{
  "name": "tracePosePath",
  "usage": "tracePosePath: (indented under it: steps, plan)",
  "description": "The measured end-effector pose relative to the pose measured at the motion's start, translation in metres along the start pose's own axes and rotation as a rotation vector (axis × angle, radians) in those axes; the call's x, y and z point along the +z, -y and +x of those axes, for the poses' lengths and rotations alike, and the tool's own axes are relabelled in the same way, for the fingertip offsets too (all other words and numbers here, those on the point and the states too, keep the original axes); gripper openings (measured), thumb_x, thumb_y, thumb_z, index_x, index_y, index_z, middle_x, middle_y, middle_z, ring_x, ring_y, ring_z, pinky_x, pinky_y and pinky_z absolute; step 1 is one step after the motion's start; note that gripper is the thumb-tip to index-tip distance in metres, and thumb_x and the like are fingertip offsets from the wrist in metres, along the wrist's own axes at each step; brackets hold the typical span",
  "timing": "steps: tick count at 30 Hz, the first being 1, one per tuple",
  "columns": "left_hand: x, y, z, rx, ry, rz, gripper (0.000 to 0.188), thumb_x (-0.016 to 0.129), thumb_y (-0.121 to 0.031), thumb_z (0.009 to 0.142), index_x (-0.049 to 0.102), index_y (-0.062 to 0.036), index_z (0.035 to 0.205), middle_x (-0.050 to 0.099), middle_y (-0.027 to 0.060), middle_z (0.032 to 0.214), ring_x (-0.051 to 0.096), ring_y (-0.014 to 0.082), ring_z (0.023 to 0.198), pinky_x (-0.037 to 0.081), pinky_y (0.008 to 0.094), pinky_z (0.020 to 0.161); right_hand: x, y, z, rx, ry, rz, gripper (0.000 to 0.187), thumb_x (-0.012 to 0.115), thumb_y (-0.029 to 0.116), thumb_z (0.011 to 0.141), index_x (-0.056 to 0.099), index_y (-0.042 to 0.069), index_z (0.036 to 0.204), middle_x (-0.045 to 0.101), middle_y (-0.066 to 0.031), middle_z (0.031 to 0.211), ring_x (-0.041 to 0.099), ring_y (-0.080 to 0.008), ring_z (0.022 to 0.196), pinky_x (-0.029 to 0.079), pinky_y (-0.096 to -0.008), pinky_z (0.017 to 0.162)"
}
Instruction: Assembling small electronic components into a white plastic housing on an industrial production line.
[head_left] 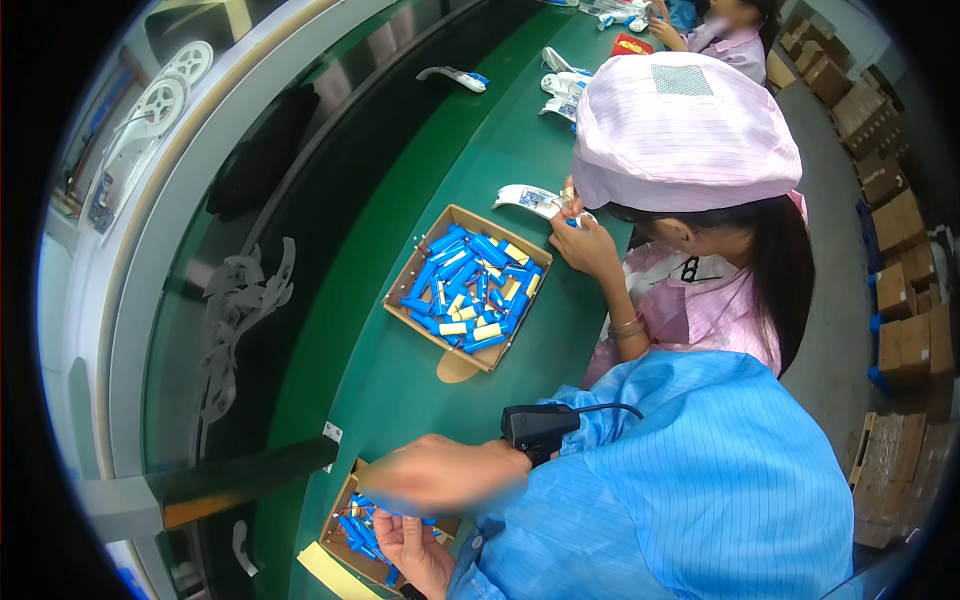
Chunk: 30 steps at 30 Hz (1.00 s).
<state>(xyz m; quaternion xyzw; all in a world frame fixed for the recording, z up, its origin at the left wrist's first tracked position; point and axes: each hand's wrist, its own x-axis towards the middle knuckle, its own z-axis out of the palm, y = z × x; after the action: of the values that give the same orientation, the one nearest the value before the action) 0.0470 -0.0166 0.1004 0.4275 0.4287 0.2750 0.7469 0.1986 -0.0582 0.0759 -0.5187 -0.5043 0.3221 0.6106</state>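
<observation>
My right hand [440,474], with a black device [538,428] strapped at its wrist, reaches in from the right over a cardboard box [338,500] of blue cylindrical battery cells [360,532]. Motion smears its fingers. Just below it, my left hand [418,552] has its thumb and fingers curled together at the box. Whatever they pinch is mostly hidden under the right hand; a bit of blue shows there. Farther up the green bench stands a second, fuller cardboard box [432,342] of blue cells with yellow labels [470,285].
A co-worker in a pink cap [690,130] handles a white curved part [530,198] beside the fuller box. Along the left runs a green conveyor belt [395,170], carrying another white part [455,78]. A dark bar [240,480] crosses it. Yellow strips [335,574] lie by the near box.
</observation>
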Motion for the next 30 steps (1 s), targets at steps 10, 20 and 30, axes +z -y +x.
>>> tracePosePath:
  steps: [10, 20, 30]
  plan:
    - [-0.014, 0.009, -0.007, 0.055, 0.266, 0.009, 0.038, 0.057, -0.01, 0.09, 0.048, 0.0011, 0.125, 0.058, 0.0083, 0.113, 0.056, 0.015, 0.1, 0.046, 0.0298, 0.088, 0.007, 0.004, 0.005, 0.356, 0.297, 0.456, 0.035, 0.046, 0.032, 0.098, 0.065, 0.003, 0.104, 0.065, -0.0013, 0.087, 0.052, -0.0044, 0.069, 0.044, -0.0216, 0.053]
    - [-0.008, 0.017, -0.016, 0.053, 0.297, 0.006, 0.03, 0.057, -0.005, 0.091, 0.052, 0.0012, 0.119, 0.059, 0.008, 0.113, 0.056, 0.0174, 0.107, 0.042, 0.0297, 0.095, 0.003, 0.026, -0.006, 0.365, 0.092, 0.605, 0.025, 0.048, 0.018, 0.097, 0.062, -0.003, 0.095, 0.063, -0.0064, 0.085, 0.057, -0.011, 0.08, 0.046, -0.0245, 0.074]
    - [-0.008, -0.023, -0.03, 0.39, 0.064, 0.166, 0.026, 0.049, -0.025, 0.098, 0.056, -0.0031, 0.085, 0.054, 0.001, 0.081, 0.048, 0.0076, 0.076, 0.038, 0.0221, 0.072, 0.01, 0.041, -0.008, -0.006, 0.189, 0.031, 0.015, 0.054, 0.012, 0.093, 0.062, 0.0, 0.088, 0.056, -0.0057, 0.066, 0.054, -0.0115, 0.059, 0.042, -0.0246, 0.052]
